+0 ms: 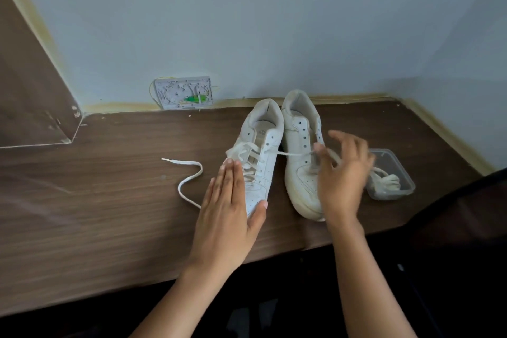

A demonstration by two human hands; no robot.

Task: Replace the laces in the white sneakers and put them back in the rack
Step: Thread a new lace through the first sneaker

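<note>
Two white sneakers stand side by side on the brown wooden table, toes toward me. The left sneaker [260, 151] is partly laced in its lower eyelets. My left hand [233, 200] lies flat on its toe and left side, fingers straight. One end of its lace [189, 175] trails in a curve across the table to the left. The other end runs rightward, taut, over the right sneaker [300, 151], which has bare eyelets. My right hand [343, 173] pinches that lace end above the right sneaker; the hand is blurred.
A clear plastic container [395, 173] with a bundled white lace inside sits just right of the shoes. A grey wall box [183, 93] with wires is at the table's back edge. Walls close the back and right; a dark chair edge shows lower right.
</note>
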